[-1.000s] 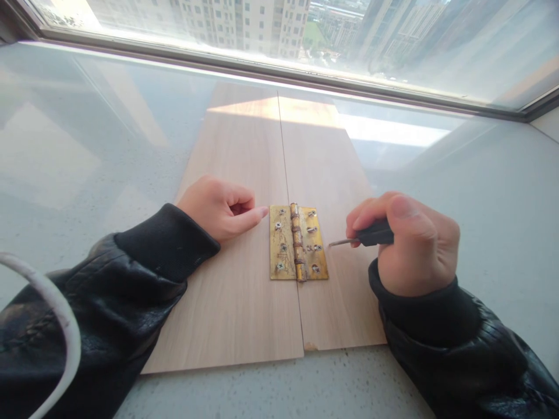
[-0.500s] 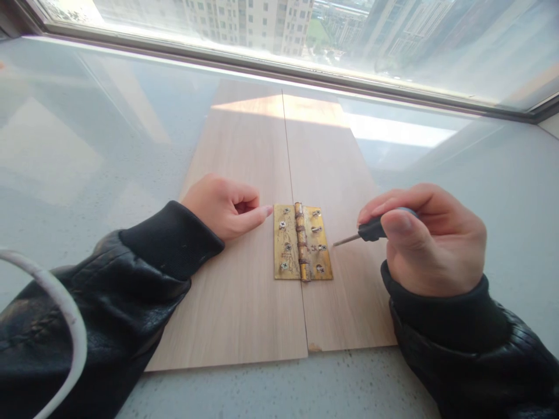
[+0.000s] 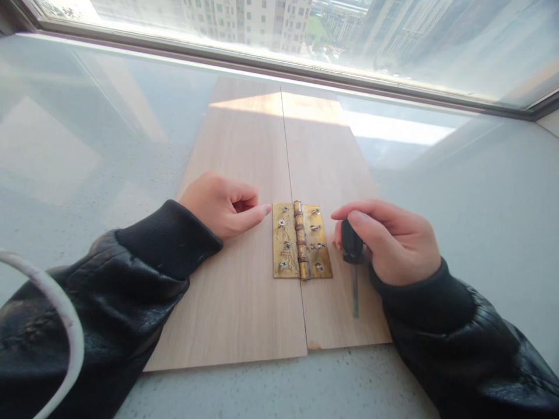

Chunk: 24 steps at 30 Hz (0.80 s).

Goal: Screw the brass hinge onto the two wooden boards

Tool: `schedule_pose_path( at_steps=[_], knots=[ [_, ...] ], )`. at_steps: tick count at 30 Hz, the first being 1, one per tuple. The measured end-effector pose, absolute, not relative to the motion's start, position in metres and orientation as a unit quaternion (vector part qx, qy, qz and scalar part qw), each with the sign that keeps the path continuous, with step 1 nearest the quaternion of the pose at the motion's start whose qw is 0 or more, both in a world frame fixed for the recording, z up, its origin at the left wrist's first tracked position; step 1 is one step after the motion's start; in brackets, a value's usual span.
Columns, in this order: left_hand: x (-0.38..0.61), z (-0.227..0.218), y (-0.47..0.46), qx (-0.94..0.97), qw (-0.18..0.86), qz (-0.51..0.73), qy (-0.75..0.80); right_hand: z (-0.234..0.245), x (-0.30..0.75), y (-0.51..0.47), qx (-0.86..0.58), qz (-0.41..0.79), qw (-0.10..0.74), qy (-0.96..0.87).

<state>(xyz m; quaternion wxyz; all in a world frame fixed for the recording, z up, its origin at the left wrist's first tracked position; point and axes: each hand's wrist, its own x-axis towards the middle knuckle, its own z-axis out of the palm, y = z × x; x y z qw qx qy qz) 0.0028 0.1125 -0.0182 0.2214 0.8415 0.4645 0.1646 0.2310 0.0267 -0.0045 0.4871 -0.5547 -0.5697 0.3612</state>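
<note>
A worn brass hinge [image 3: 286,238] lies unfolded across the seam between two pale wooden boards, with several cross-head screws in both leaves. Some screw heads on its right leaf look tilted. My left hand [image 3: 222,205] rests on the left board [image 3: 236,314] with its fingers curled in and nothing visible in them; its thumb tip is at the hinge's left edge. Over the right board [image 3: 327,314], my right hand [image 3: 395,241] grips the black handle of a screwdriver [image 3: 353,244]. The screwdriver's shaft points down toward me, apart from the hinge.
The boards lie on a speckled white windowsill [image 3: 244,390]. Behind them runs a window frame [image 3: 262,73], with tall buildings beyond the glass. A white cable [image 3: 72,326] loops in front of my left sleeve. The right board's near corner is chipped.
My right hand has moved left, closer to the hinge. The screwdriver has swung from pointing left at the hinge to pointing down toward me. My left hand has stayed in place.
</note>
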Motion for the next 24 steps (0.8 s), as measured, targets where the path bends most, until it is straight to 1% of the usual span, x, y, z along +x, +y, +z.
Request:
schedule_pose_path(
  at_steps=[1,4,8,10,14,20,22,24],
  knots=[
    [0.003,-0.018,0.112,0.840,0.223,0.166,0.467,-0.005,0.229,0.026,-0.554,0.339,0.500,-0.572],
    [0.002,-0.018,0.112,0.842,0.226,0.165,0.462,-0.008,0.229,0.029,-0.536,0.253,0.578,-0.561],
    [0.001,-0.019,0.113,0.845,0.223,0.167,0.456,-0.013,0.237,0.038,-0.494,0.205,0.654,-0.535],
    [0.001,-0.019,0.114,0.845,0.226,0.166,0.455,-0.014,0.239,0.041,-0.481,0.173,0.675,-0.532],
    [0.002,-0.019,0.114,0.848,0.226,0.162,0.452,-0.013,0.237,0.039,-0.506,0.097,0.672,-0.533],
    [0.001,-0.020,0.113,0.849,0.222,0.163,0.452,-0.015,0.235,0.037,-0.510,0.029,0.657,-0.554],
    [0.001,-0.019,0.112,0.847,0.223,0.162,0.454,-0.016,0.237,0.037,-0.501,0.021,0.644,-0.577],
    [0.001,-0.017,0.111,0.845,0.224,0.160,0.459,-0.016,0.239,0.037,-0.496,0.045,0.621,-0.605]
  ],
)
